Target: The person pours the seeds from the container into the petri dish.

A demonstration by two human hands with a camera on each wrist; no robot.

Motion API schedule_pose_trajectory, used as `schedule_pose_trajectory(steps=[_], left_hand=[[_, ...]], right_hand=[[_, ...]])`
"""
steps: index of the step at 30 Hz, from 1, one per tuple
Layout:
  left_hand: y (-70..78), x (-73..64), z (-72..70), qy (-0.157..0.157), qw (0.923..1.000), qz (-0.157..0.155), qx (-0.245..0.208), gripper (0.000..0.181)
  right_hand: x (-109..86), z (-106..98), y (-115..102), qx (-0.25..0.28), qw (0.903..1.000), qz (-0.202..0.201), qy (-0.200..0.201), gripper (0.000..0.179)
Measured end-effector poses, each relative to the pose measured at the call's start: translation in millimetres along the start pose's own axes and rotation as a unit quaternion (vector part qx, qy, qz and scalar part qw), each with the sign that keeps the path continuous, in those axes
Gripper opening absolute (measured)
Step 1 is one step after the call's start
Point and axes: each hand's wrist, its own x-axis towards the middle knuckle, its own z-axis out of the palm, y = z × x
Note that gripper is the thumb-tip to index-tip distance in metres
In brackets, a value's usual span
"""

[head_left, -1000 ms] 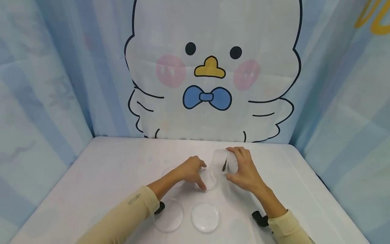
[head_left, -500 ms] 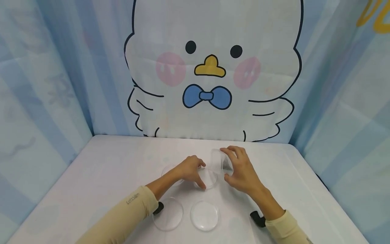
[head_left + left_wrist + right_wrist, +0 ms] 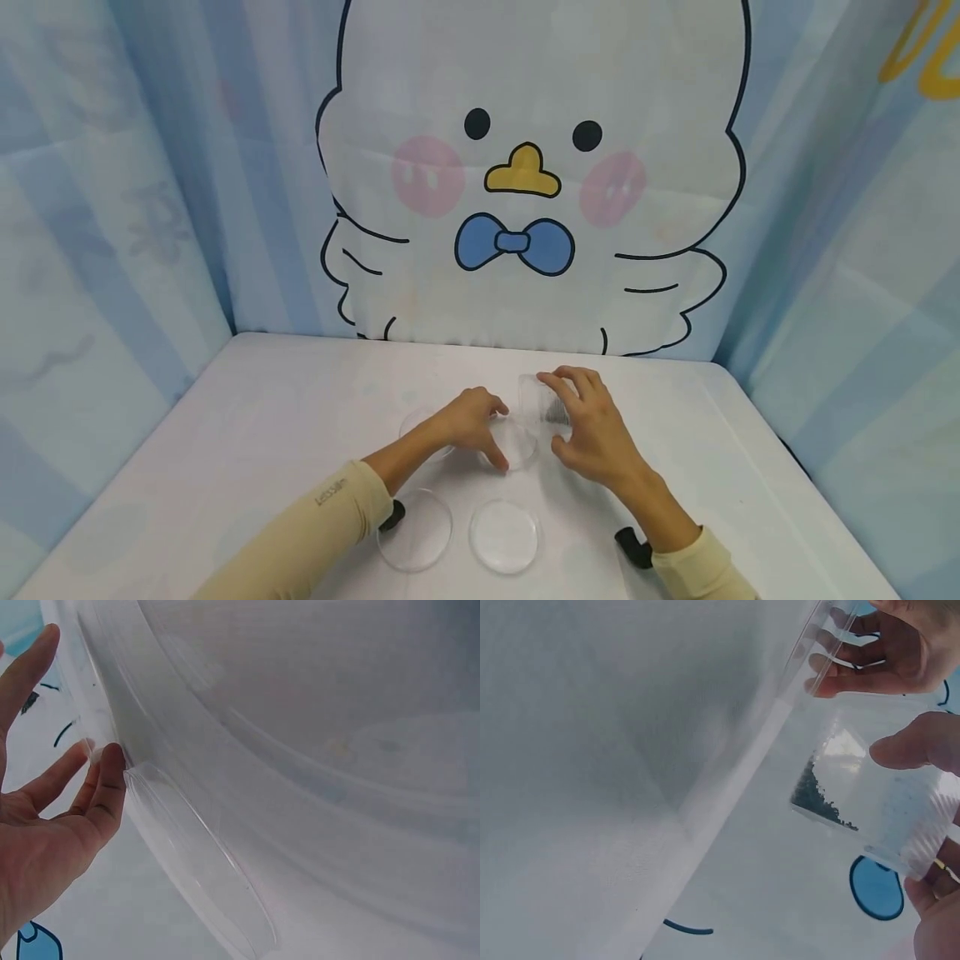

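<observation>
- Head view: your left hand [image 3: 474, 418] has its thumb and fingers curved round the rim of a clear dish [image 3: 517, 442], which lies at its 4 o'clock.
- Head view: your right hand [image 3: 596, 425] pinches a clear box [image 3: 529, 398] between thumb and fingers, at its 10 o'clock. Dark grains [image 3: 557, 411] are inside.
- Head view, the main relation: the box is just beside the dish, at about its 1 o'clock. Your right hand is the nearer one to the box. The length of the box seems to run from 9 to 3 o'clock, but fingers cover a part; its height over the table [image 3: 300, 400] I cannot tell.
- Head view, difference: one second ago the grains showed as a narrow dark strip; now they make a wider grey patch, so the box looks turned. Your left hand stays at the dish.
- Left wrist view: your fingertips touch the rim of the dish, which extends from them toward 4 or 5 o'clock.
- Right wrist view: your thumb presses the box wall, with fingers at the opposite side. The grains gather at 9 o'clock in the box. The dish shows at 11 o'clock from it; whether they touch, I cannot tell.
</observation>
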Motion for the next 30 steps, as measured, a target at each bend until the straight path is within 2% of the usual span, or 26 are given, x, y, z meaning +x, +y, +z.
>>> schedule_pose_trajectory(steps=[7,20,30], left_hand=[[2.4,-1.7,-1.2,-0.004,0.9999,-0.009,-0.007,0.083],[4.1,-0.8,-2.1,-0.002,1.0000,-0.002,-0.003,0.082],[-2.0,3.1,2.2,0.003,1.0000,0.000,0.006,0.083]], right_hand=[[-0.2,2.9,-3.3,-0.017,0.9996,-0.021,0.000,0.090],[1.8,0.0,-10.2,-0.035,0.9974,-0.059,0.019,0.089],[1.6,1.8,-12.6,-0.047,0.9958,-0.076,0.021,0.091]])
